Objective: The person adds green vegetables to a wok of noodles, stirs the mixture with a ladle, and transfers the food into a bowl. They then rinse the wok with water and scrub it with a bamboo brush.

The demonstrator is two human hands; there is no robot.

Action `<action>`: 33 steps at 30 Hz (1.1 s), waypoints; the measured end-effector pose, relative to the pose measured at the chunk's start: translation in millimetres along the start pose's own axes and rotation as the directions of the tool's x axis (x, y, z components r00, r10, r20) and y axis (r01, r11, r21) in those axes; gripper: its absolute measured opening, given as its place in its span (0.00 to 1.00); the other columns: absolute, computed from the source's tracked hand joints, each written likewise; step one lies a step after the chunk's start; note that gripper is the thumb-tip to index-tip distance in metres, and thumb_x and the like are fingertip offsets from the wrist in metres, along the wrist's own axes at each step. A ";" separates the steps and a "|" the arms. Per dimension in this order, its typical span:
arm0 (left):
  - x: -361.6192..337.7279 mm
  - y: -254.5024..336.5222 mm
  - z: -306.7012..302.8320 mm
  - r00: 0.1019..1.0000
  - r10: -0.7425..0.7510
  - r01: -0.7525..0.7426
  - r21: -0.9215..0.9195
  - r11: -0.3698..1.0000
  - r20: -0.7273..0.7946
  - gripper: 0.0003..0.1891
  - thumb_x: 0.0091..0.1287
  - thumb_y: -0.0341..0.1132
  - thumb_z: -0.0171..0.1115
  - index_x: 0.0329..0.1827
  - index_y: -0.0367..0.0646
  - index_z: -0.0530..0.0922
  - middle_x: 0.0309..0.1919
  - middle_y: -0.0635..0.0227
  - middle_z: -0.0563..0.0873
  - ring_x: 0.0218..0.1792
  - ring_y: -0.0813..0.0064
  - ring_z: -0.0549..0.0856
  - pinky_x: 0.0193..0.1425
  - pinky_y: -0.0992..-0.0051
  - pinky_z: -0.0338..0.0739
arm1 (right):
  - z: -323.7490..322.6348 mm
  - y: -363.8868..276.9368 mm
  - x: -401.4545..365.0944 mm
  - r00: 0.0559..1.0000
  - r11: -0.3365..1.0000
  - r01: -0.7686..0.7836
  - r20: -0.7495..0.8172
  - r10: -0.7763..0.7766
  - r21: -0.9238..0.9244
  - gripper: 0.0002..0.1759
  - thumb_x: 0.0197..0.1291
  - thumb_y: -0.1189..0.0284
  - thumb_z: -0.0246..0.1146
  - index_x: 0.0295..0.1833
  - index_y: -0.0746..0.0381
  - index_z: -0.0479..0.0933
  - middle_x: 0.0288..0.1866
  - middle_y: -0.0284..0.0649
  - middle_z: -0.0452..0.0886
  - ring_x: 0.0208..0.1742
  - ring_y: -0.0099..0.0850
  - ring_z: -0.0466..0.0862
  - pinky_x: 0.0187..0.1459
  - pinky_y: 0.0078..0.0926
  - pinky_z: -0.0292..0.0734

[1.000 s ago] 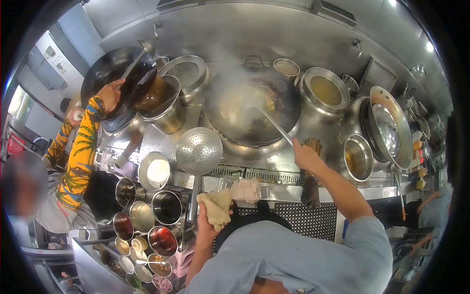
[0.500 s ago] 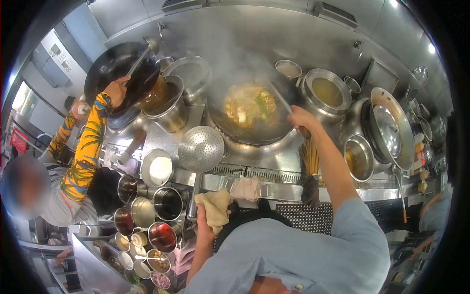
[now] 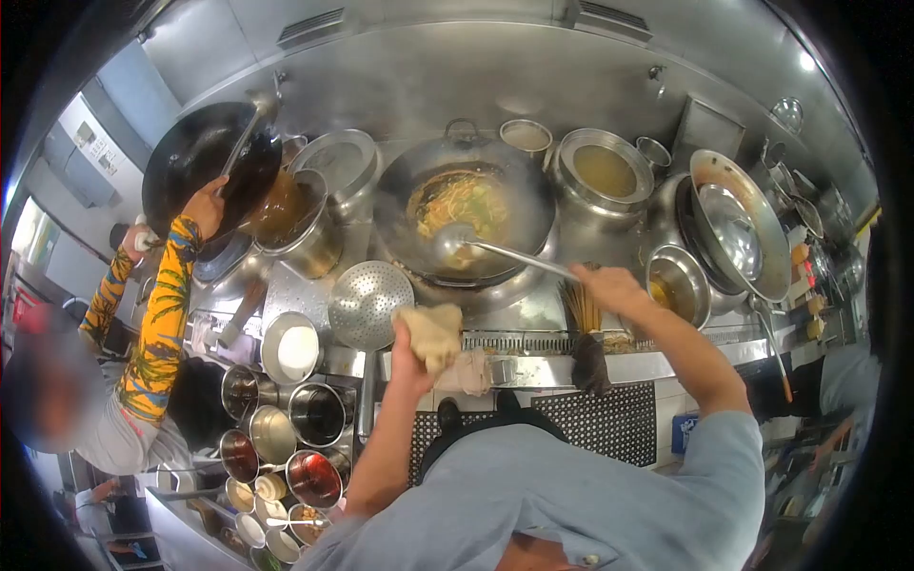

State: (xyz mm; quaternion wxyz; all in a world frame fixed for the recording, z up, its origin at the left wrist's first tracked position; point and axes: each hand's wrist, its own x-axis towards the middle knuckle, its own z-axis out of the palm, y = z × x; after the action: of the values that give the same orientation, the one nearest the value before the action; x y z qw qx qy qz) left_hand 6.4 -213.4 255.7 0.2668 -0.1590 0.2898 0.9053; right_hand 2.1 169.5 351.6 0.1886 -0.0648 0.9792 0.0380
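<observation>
In my right hand (image 3: 617,289) is the long handle of a metal ladle (image 3: 519,255). The ladle's bowl rests at the near side of the food in a large dark wok (image 3: 528,214). Stir-fried noodle-like strands with green pieces (image 3: 476,205) lie in the wok, with some steam above. My left hand (image 3: 409,366) is closed around a folded beige cloth (image 3: 433,338), held in front of the stove's near edge. Just behind the cloth lies a perforated strainer (image 3: 371,305), its handle pointing toward me.
On the left a co-worker in patterned sleeves (image 3: 162,324) tips a black wok (image 3: 195,167) over a pot of brown liquid (image 3: 324,243). Several sauce containers (image 3: 314,476) stand at my left. To the right are a lidless pot (image 3: 605,176), a bamboo brush (image 3: 583,309) and stacked woks (image 3: 776,257).
My right hand has brought the ladle from the wok's right side to its near middle, turning the bowl into view. My left hand has moved forward with the cloth. The view has shifted slightly.
</observation>
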 end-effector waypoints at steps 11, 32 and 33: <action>155.2 -18.2 25.6 0.956 0.225 -0.172 0.260 0.950 -0.188 0.09 0.72 0.31 0.49 0.47 0.34 0.73 0.41 0.60 0.81 0.38 0.65 0.85 0.35 0.68 0.83 | -68.1 -46.4 -128.9 0.999 0.846 -0.047 0.018 0.044 0.531 0.36 0.62 0.71 0.56 0.76 0.57 0.55 0.42 0.58 0.84 0.40 0.53 0.86 0.43 0.46 0.79; 161.8 -17.6 24.6 0.911 0.398 -0.319 0.427 0.846 -0.109 0.16 0.66 0.28 0.55 0.54 0.31 0.68 0.43 0.57 0.79 0.42 0.62 0.85 0.41 0.65 0.83 | 13.0 -73.4 87.1 0.921 0.293 -0.044 -0.075 0.383 0.955 0.30 0.60 0.73 0.57 0.67 0.73 0.63 0.29 0.43 0.79 0.18 0.31 0.76 0.25 0.34 0.75; 170.9 -18.2 14.0 0.927 0.367 -0.305 0.408 0.861 -0.082 0.16 0.66 0.29 0.55 0.55 0.31 0.68 0.44 0.57 0.79 0.42 0.62 0.85 0.41 0.65 0.83 | 16.3 -81.6 92.7 0.934 0.231 -0.076 -0.012 0.357 0.970 0.30 0.60 0.74 0.57 0.67 0.73 0.63 0.28 0.41 0.78 0.17 0.30 0.75 0.25 0.34 0.75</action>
State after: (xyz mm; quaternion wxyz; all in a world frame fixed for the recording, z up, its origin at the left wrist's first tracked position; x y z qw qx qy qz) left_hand -123.0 -125.5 183.0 0.1069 -0.1205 0.5064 0.8471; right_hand -65.8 80.0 297.7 0.0662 0.1961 0.8135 -0.5435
